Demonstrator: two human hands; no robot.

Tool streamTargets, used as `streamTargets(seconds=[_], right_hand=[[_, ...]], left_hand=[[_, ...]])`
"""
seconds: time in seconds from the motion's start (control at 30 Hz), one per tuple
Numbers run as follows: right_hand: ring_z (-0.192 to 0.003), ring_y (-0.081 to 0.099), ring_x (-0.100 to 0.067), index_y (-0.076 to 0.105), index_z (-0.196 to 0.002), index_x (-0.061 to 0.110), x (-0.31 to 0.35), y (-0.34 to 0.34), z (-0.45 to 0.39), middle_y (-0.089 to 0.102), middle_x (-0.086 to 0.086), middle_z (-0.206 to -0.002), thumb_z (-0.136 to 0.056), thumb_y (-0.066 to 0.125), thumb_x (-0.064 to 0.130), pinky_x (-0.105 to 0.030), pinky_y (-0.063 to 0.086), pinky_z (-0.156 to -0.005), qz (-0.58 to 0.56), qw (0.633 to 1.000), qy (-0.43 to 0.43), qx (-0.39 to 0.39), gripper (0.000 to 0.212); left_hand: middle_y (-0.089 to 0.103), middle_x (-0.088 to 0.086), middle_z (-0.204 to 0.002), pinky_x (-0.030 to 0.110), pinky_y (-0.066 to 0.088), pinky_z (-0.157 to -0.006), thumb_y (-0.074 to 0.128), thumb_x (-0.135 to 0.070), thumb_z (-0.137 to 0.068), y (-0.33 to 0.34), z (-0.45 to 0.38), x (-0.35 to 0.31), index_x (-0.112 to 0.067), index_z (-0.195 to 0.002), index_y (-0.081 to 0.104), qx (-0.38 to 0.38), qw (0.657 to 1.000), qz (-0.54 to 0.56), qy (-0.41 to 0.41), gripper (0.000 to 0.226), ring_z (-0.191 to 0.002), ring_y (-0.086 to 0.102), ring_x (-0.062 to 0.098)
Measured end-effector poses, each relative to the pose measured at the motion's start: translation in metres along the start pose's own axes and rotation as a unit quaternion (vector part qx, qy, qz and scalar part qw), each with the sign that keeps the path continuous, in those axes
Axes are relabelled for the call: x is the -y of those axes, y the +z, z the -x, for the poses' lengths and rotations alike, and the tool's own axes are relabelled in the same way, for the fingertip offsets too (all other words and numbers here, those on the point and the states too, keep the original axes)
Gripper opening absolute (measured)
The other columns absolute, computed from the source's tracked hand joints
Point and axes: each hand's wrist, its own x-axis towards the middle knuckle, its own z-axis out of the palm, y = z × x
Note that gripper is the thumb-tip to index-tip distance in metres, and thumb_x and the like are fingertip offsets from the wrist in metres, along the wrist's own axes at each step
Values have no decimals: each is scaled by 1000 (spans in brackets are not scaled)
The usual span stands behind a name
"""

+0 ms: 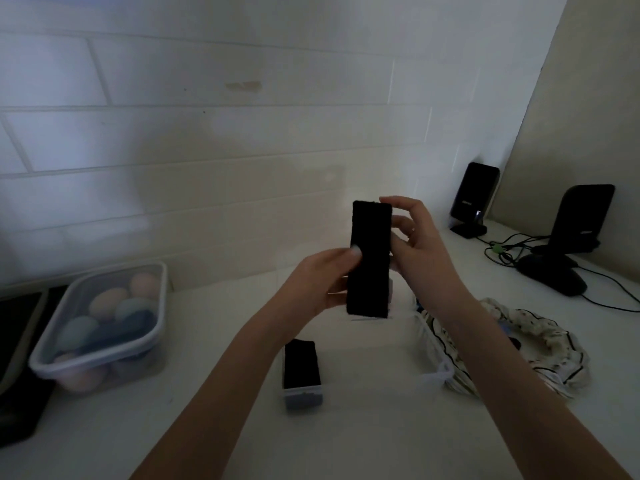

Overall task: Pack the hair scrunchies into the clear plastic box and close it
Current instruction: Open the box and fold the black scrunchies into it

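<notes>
Both hands hold a flat black rectangular piece [370, 259] upright above the white counter. My left hand [323, 280] grips its lower left edge, thumb on the front. My right hand [415, 237] pinches its top and right edge. Below it stands a small clear plastic box [303, 374] with a black lining, open on top. A cream scrunchie with dark trim [547, 344] lies to the right, partly behind my right forearm. More light fabric [434, 337] lies beside the box; what it is cannot be told.
A lidded clear container [104, 327] of pastel egg-shaped sponges sits at the left. Dark flat items [17, 375] lie at the far left edge. Two black stands [472, 199] [571, 244] with cables occupy the back right corner. A tiled wall rises behind.
</notes>
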Motion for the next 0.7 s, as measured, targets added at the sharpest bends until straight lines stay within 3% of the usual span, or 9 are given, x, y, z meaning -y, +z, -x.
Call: streamTargets(seconds=[0.03,0.17,0.33,0.5,0.57,0.7], right_hand=[[-74,67,-12,49,-120,18,0,1,0,61,-8,-99,-93,49,6,-31,58,-62,-20,1000,9,-5,29],[-64,63,-5,57,-103,13,-2,5,0,63,-4,-85,-95,46,10,-20,50,-54,-22,999,30,-13,15],[-61,65,-12,56,-94,12,0,5,-2,62,-5,-73,-92,39,4,-26,55,-55,-49,995,81,-16,19],[-58,65,-14,62,-92,16,6,1,-6,68,-3,-70,-94,44,28,-29,54,-55,-118,976,175,48,22],[-69,70,-16,64,-98,16,2,0,-4,74,-3,-78,-90,57,22,-30,58,-59,-61,987,127,76,12],[-81,72,-28,66,-103,15,0,1,1,76,-11,-88,-82,68,10,-40,58,-78,-15,996,66,52,23]], left_hand=[[74,-7,-79,25,56,-72,56,-24,-87,0,1,2,-22,-94,64,7,999,-24,22,11,-76,70,9],[75,-5,-81,24,58,-74,63,-9,-83,1,4,9,-20,-102,64,4,997,-67,42,22,-79,71,11],[74,-11,-75,22,55,-75,58,-7,-88,-3,3,11,-22,-92,68,-34,994,-87,51,19,-74,69,5],[74,-8,-74,31,53,-75,54,-6,-89,-5,2,11,-22,-86,70,-54,995,-67,56,22,-72,68,9],[74,-5,-80,34,53,-78,54,-7,-89,-7,2,12,-21,-89,70,-47,996,-52,52,20,-77,68,14],[75,-7,-83,30,55,-79,66,-10,-82,-6,4,12,-25,-92,69,-33,994,-82,56,18,-82,70,14]])
